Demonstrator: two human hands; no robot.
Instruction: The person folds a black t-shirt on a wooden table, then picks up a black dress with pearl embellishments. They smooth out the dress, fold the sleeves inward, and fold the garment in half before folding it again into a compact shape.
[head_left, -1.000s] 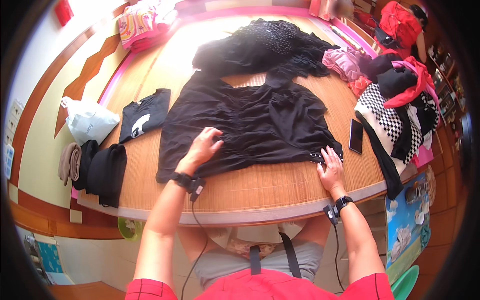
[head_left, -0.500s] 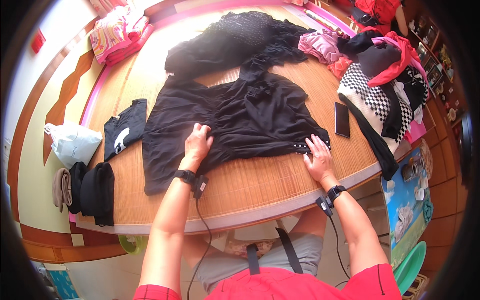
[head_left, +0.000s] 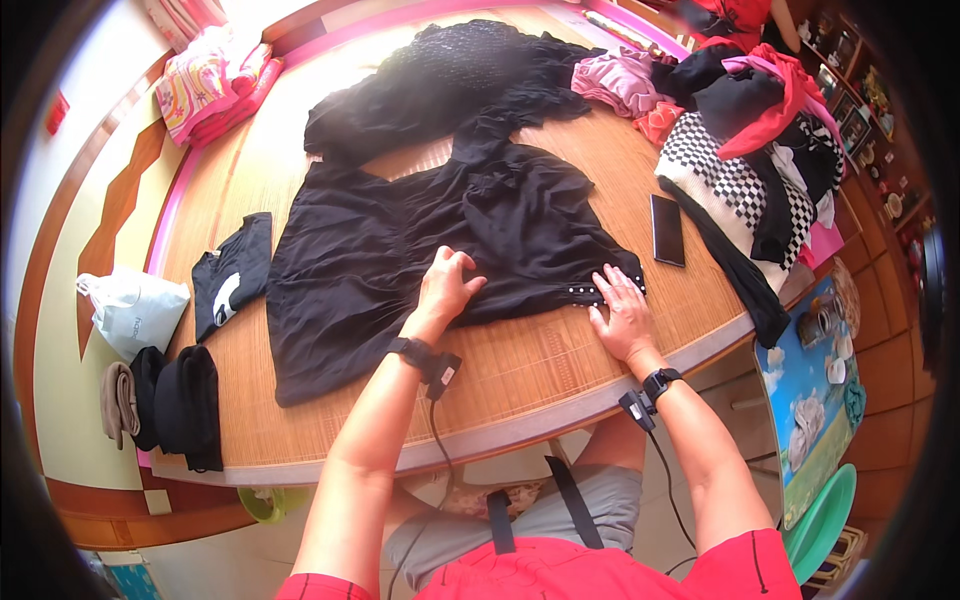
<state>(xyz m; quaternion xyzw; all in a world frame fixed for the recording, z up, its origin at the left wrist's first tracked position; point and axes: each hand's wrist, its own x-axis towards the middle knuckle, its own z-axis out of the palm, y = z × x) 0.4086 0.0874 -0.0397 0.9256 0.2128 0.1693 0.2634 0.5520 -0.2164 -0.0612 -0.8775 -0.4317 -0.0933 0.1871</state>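
Observation:
A black garment [head_left: 350,260] of thin cloth, gathered down its middle, lies spread on the bamboo-matted table [head_left: 560,370]. Its sleeve stretches to the right and ends in a cuff [head_left: 583,291] with small white buttons. My right hand [head_left: 624,312] rests flat on that cuff, fingers stretched out. Over the sleeve's near edge is my left hand [head_left: 446,290], its fingers loosely bent and apart, with nothing visible held in them. Its fingertips touch or hover just above the cloth; I cannot tell which. Beyond lies more black clothing [head_left: 440,85], partly lacy.
A dark phone [head_left: 667,230] lies right of the cuff, beside a heap of mixed clothes [head_left: 735,165]. On the left are a folded black shirt [head_left: 230,275], a white plastic bag [head_left: 137,310] and rolled dark clothes [head_left: 190,405]. Folded pink cloth [head_left: 215,90] sits at the far left.
My left hand has moved right along the garment's near edge, and its fingers have loosened. The right hand stays on the cuff. The whole view has shifted slightly.

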